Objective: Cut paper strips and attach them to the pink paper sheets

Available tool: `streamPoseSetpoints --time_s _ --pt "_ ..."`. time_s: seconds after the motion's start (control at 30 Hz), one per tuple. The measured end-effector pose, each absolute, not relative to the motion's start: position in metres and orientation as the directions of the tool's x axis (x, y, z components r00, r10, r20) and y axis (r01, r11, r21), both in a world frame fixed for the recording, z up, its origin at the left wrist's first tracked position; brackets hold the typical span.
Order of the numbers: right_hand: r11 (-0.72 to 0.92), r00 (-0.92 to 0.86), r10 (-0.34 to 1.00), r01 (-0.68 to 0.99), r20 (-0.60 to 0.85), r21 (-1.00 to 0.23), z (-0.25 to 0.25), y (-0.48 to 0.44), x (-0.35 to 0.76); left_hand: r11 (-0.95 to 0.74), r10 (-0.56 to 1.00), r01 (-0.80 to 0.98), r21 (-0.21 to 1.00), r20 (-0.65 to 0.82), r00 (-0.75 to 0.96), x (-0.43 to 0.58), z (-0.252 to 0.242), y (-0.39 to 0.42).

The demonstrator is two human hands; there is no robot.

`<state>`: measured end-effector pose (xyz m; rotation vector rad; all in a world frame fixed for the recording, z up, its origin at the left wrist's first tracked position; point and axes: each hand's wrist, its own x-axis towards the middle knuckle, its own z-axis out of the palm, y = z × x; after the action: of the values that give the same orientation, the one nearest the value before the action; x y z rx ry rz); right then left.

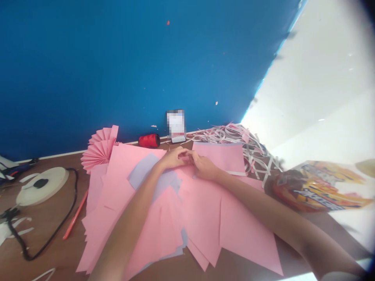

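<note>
Both hands meet fingertip to fingertip over the pink sheet (190, 183). The left hand (172, 159) and right hand (206, 167) each have a grip pressed together, apparently pinching its far edge, though the blur hides the exact hold. To work this edge well, I judge the thumbs should stay close, press evenly and keep the edge square, with no dragging on the loose sheets beneath. The sheet is thin, matte and flat, lying on top of a fanned pile on the brown wooden surface, with a lilac sheet (143, 168) peeking out and a pleated pink fan (98, 150) well to the left.
</note>
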<state>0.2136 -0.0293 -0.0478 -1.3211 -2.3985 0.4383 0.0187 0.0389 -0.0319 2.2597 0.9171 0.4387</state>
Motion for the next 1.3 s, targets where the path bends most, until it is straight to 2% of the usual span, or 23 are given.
streamPoseSetpoints --time_s 0.13,0.33,0.53,0.87,1.07,1.3 --pt "0.509 -0.482 0.857 0.739 0.183 -0.441 -0.045 -0.031 0.213 -0.568 0.709 0.529 0.630 0.049 0.703 0.020 -0.033 0.037" --pt "0.490 -0.481 0.865 0.754 0.141 -0.438 -0.042 -0.032 0.212 -0.544 0.661 0.465 0.699 0.014 0.751 0.015 -0.033 0.041" --pt "0.471 -0.450 0.879 0.760 0.160 -0.448 -0.045 -0.031 0.213 -0.518 0.643 0.427 0.741 0.009 0.766 0.012 -0.035 0.043" --pt "0.495 -0.441 0.868 0.733 0.228 -0.466 -0.052 -0.030 0.215 -0.512 0.673 0.306 0.802 0.154 0.724 0.023 -0.047 0.038" --pt "0.437 -0.308 0.899 0.698 0.313 -0.568 -0.047 -0.030 0.213 -0.576 0.703 0.372 0.728 0.209 0.680 0.027 -0.047 0.035" --pt "0.419 -0.238 0.900 0.698 0.364 -0.580 -0.045 -0.028 0.215 -0.632 0.714 0.452 0.629 0.247 0.655 0.031 -0.038 0.025"
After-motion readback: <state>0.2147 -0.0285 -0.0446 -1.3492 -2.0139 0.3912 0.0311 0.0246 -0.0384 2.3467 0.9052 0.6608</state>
